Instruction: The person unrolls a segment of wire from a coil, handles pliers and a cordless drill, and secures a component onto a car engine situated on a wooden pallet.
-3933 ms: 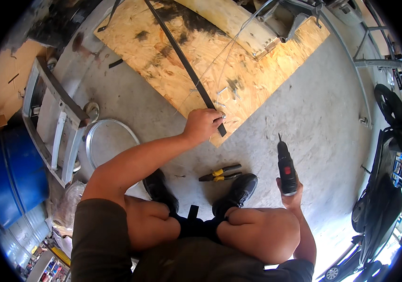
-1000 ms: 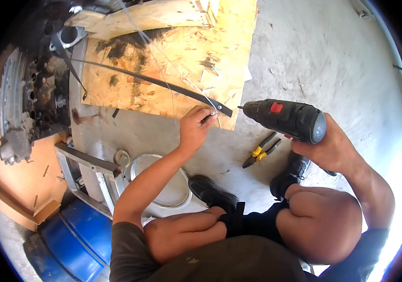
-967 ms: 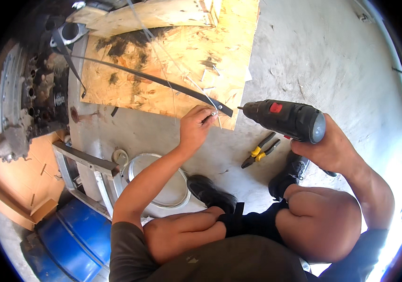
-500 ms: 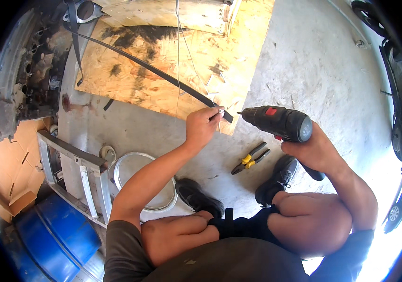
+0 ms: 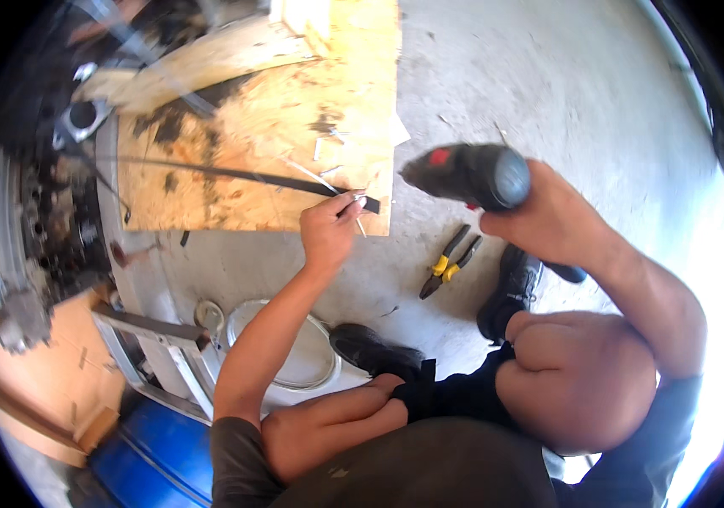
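A long flat black strip [image 5: 273, 179] stretches across the plywood board [image 5: 226, 203]. My left hand [image 5: 328, 230] is closed near the strip's right end, thumb and fingers pinching there. A small light-coloured piece shows at the fingertips, too blurred to name. My right hand [image 5: 552, 216] grips a black cordless drill [image 5: 463, 175] with a red switch, its nose pointing left towards the strip's end, apart from it. Motion blurs the drill, and I cannot make out its bit. Pliers [image 5: 446, 264] with black and yellow handles lie on the concrete between my hands.
Thin metal pieces [image 5: 318, 149] lie on the board near a wooden beam [image 5: 209, 69]. An engine block [image 5: 57, 229] stands at the left. Nearer are a metal frame [image 5: 154, 328], a coil of wire [image 5: 328, 372] and a blue drum [image 5: 154, 453]. My shoes rest on the concrete.
The whole view has shifted and turned, so the board now lies further left. The drill's nose is further from my left hand than before. Both hands keep their holds.
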`<state>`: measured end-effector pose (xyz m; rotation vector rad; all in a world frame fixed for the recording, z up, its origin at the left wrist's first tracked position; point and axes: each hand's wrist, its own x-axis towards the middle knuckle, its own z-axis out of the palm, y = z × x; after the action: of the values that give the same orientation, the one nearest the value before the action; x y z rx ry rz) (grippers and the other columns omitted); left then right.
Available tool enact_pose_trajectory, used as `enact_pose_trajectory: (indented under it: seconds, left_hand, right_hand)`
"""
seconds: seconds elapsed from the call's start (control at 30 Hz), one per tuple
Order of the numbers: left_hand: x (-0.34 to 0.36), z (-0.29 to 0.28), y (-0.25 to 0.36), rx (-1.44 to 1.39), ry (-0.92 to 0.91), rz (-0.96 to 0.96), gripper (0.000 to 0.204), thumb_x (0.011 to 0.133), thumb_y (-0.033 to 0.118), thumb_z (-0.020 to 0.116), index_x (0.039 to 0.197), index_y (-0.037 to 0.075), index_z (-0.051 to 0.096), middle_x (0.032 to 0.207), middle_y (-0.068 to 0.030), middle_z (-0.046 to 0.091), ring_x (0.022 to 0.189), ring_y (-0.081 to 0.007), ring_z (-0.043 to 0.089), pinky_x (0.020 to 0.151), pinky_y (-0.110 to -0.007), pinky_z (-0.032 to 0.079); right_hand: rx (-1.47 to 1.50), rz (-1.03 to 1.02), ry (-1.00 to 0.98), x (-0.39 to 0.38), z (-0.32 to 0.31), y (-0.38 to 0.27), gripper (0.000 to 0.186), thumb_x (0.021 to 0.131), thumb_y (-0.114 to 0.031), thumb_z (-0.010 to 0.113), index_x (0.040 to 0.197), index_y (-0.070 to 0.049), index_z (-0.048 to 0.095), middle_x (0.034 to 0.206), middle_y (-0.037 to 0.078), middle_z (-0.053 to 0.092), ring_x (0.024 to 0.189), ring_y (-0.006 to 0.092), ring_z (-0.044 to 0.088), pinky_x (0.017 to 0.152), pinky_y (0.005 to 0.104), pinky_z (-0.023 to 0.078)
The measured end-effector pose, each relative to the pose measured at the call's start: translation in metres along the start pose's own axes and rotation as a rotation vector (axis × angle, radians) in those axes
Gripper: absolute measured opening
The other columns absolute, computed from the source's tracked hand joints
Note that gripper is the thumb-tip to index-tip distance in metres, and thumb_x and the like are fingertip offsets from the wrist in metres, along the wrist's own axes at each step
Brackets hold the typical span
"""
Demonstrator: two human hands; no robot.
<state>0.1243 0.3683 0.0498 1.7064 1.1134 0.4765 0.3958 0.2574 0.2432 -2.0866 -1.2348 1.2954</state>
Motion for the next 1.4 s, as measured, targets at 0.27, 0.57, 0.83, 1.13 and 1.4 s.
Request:
enact_pose_trajectory:
  seconds: [0.27,0.57,0.83,1.13,1.4]
  left_hand:
    - [-0.002,0.013,0.007,0.139,-0.017,0.053,0.02,0.088,0.004,0.075,0.108,-0.001,0.076,0.078,-0.0103,0.072,0.067,-0.007,0.059,0.063,-0.024,0.049]
    - [-0.005,0.01,0.004,0.175,0.077,0.144,0.016,0.09,0.003,0.073,0.105,-0.002,0.075,0.076,-0.0061,0.069,0.064,-0.0098,0.057,0.061,-0.024,0.047]
    - [-0.003,0.01,-0.003,0.025,0.147,0.087,0.016,0.089,0.003,0.073,0.104,-0.003,0.074,0.074,-0.0105,0.069,0.061,-0.0094,0.057,0.058,-0.026,0.046]
    - [-0.003,0.009,-0.004,0.057,0.097,0.218,0.014,0.089,0.005,0.071,0.101,-0.002,0.074,0.085,-0.0164,0.074,0.068,-0.0249,0.07,0.063,-0.032,0.053]
    - [-0.003,0.002,-0.002,0.245,0.109,0.351,0.013,0.086,0.009,0.072,0.096,0.001,0.073,0.082,-0.0145,0.071,0.07,-0.0295,0.069,0.062,-0.037,0.053]
  right_hand:
    - [0.323,0.08,0.056,0.001,-0.001,0.038,0.028,0.078,-0.02,0.069,0.094,0.003,0.069,0.073,0.021,0.066,0.066,0.0313,0.062,0.067,0.0417,0.052]
    - [0.269,-0.04,-0.02,0.005,0.0,0.033,0.026,0.077,-0.015,0.068,0.096,0.003,0.068,0.071,0.018,0.065,0.064,0.0278,0.06,0.065,0.0398,0.051]
    - [0.078,-0.043,-0.094,0.005,-0.002,-0.004,0.023,0.076,-0.014,0.067,0.091,0.004,0.066,0.071,0.02,0.065,0.063,0.0305,0.06,0.066,0.0406,0.052]
    - [-0.062,-0.018,-0.129,0.009,0.004,-0.041,0.027,0.076,-0.019,0.07,0.092,0.002,0.068,0.077,0.022,0.068,0.076,0.0376,0.068,0.073,0.0429,0.055]
    - [-0.295,0.04,-0.171,0.015,0.023,-0.082,0.027,0.076,-0.017,0.07,0.097,-0.001,0.069,0.081,0.019,0.07,0.08,0.0336,0.068,0.076,0.0409,0.055]
